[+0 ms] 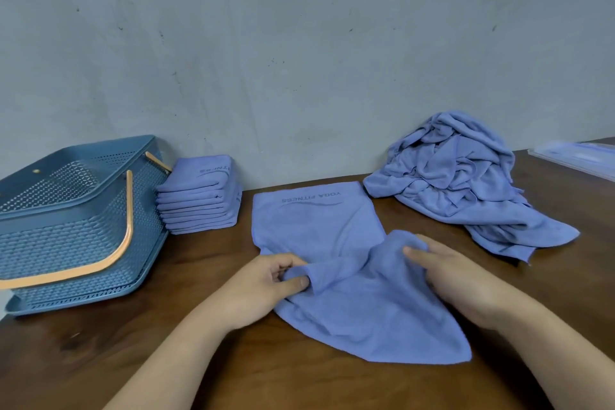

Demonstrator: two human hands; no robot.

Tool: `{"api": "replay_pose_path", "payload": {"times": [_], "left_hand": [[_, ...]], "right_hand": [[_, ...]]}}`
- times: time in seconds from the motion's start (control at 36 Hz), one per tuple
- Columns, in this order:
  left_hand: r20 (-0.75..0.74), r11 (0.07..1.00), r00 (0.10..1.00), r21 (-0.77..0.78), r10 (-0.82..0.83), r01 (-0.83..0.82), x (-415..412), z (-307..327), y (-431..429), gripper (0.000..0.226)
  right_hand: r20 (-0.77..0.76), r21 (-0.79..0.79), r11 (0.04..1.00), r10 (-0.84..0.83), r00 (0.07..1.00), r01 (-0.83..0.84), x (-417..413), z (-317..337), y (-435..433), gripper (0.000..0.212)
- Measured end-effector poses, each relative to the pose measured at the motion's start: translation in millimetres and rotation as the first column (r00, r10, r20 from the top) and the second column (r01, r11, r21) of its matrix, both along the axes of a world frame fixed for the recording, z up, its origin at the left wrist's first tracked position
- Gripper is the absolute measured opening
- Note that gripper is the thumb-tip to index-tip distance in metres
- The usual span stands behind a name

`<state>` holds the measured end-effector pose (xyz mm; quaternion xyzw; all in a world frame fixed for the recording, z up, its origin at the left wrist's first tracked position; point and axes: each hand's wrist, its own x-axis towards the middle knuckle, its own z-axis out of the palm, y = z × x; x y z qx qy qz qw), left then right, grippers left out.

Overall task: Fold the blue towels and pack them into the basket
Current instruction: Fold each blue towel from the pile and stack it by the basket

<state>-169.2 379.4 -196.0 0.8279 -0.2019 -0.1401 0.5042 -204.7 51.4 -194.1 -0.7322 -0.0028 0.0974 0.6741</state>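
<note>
Your left hand (266,280) pinches a bunched fold of the blue towel (336,263) between thumb and fingers, the soft cloth rolled into a small tube at your grip. Your right hand (446,276) lies on the towel's raised right corner with fingers curled over the fabric, gripping a rounded hump of it. The towel is a matte, finely napped microfibre, spread on the dark brown wooden table (206,276) directly in front of you; its far half lies flat and rectangular with "YOGA FITNESS" printed upside down along the far edge, while its near half tapers to a loose point toward you.

To the left, the basket (76,230) stands tilted, a blue plastic tub with a perforated lattice wall and a curved orange handle (116,253). Just beside it, against the grey wall (299,43), sits a neat stack of folded towels (203,200), edges layered. Far right, a crumpled heap of unfolded towels (466,183) rises in deep, soft wrinkles.
</note>
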Motion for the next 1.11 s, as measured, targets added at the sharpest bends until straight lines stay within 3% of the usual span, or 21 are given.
{"api": "replay_pose_path", "payload": {"times": [0.08, 0.14, 0.28, 0.39, 0.56, 0.67, 0.72, 0.78, 0.83, 0.89, 0.92, 1.0, 1.11], "left_hand": [[-0.006, 1.000, 1.000, 0.007, -0.007, 0.008, -1.7, 4.7, -0.1, 0.019], [-0.046, 0.999, 0.999, -0.043, 0.016, -0.018, -1.3, 9.1, 5.1, 0.021], [-0.116, 0.924, 0.993, -0.374, 0.037, -0.078, -0.2, 23.2, 22.9, 0.023], [-0.151, 0.787, 0.985, -0.595, 0.087, -0.161, -2.1, 32.1, 23.9, 0.023], [-0.265, 0.511, 0.899, -0.750, 0.350, -0.420, 17.8, 32.7, 9.9, 0.023], [-0.268, 0.411, 0.816, -0.758, 0.513, -0.507, 43.0, 24.9, 8.1, 0.037], [-0.226, 0.466, 0.765, -0.679, 0.603, -0.568, 50.3, 13.0, 11.6, 0.052], [-0.004, 0.615, 0.700, -0.474, 0.715, -0.631, 47.4, 0.1, 13.2, 0.059], [0.271, 0.750, 0.701, -0.281, 0.660, -0.598, 39.9, -10.4, 9.1, 0.051], [0.395, 0.847, 0.760, -0.102, 0.516, -0.522, 34.2, -18.8, 1.4, 0.049], [0.408, 0.865, 0.786, -0.019, 0.464, -0.501, 31.6, -21.3, -2.6, 0.054], [0.384, 0.855, 0.842, 0.204, 0.378, -0.477, 31.7, -29.1, -7.9, 0.068], [0.325, 0.749, 0.932, 0.575, 0.158, -0.328, 30.6, -34.5, -9.0, 0.071]], "right_hand": [[-0.014, -0.073, 0.995, -0.068, 0.998, 0.067, -1.6, 4.7, -11.5, 0.022], [-0.013, -0.026, 0.996, -0.080, 0.997, 0.080, -2.4, 8.5, -13.8, 0.026], [0.023, 0.249, 0.953, -0.186, 0.982, 0.175, -11.4, 24.8, -2.6, 0.033], [0.104, 0.304, 0.929, -0.255, 0.961, 0.213, -9.7, 37.4, 9.9, 0.036], [0.268, 0.076, 0.972, -0.233, 0.935, 0.220, 34.9, 68.5, 20.7, 0.026], [0.344, -0.105, 0.944, -0.261, 0.902, 0.313, 105.1, 66.8, 20.8, 0.029], [0.309, -0.187, 0.927, -0.260, 0.915, 0.326, 138.5, 57.4, 22.3, 0.042], [0.274, -0.280, 0.902, -0.253, 0.928, 0.329, 161.2, 45.8, 24.0, 0.059], [0.304, -0.404, 0.857, -0.203, 0.931, 0.319, 169.2, 31.5, 25.5, 0.069], [0.323, -0.533, 0.808, -0.080, 0.943, 0.251, 165.4, 16.4, 26.9, 0.055], [0.324, -0.617, 0.755, -0.011, 0.946, 0.220, 162.0, 7.1, 26.8, 0.051], [0.360, -0.806, 0.549, 0.159, 0.919, 0.221, 149.2, -19.8, 31.1, 0.063], [0.248, -0.903, 0.422, 0.345, 0.905, 0.087, 128.1, -35.6, 38.2, 0.060]]}}
